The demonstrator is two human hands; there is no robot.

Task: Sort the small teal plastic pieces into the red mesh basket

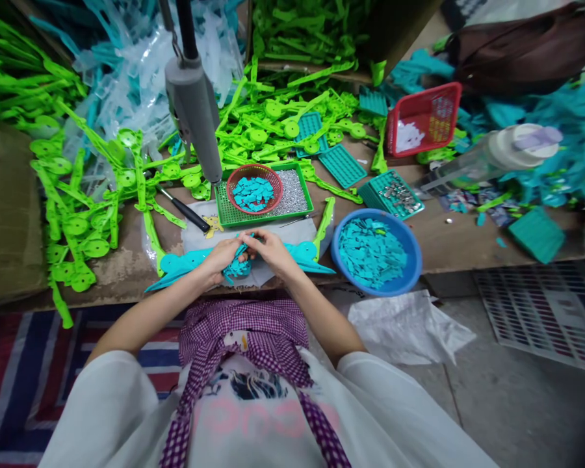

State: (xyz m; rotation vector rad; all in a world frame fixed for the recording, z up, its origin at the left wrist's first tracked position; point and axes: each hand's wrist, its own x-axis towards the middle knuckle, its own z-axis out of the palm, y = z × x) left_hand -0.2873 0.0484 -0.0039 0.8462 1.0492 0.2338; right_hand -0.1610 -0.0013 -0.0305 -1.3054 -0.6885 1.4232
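Note:
My left hand point(223, 257) is closed around a turquoise plastic part point(237, 265) above the front edge of the bench. The fingers of my right hand point(269, 249) pinch at the top of that same part, close against the left fingertips. What exactly sits between the fingertips is too small to make out. Under both hands lies a wide turquoise plastic piece point(306, 253) with pointed ends, flanked by a lime-green arm point(325, 227) on the right and another lime-green arm point(151, 237) on the left.
Beyond my hands, a green tray point(224, 218) of silvery bits carries a red basket point(230, 195) of turquoise pieces. A blue basin point(414, 260) stands right. A grey power screwdriver point(192, 110) hangs overhead. Also here are a black-handled tool point(191, 215), lime-green parts point(268, 130) and a bottle point(497, 156).

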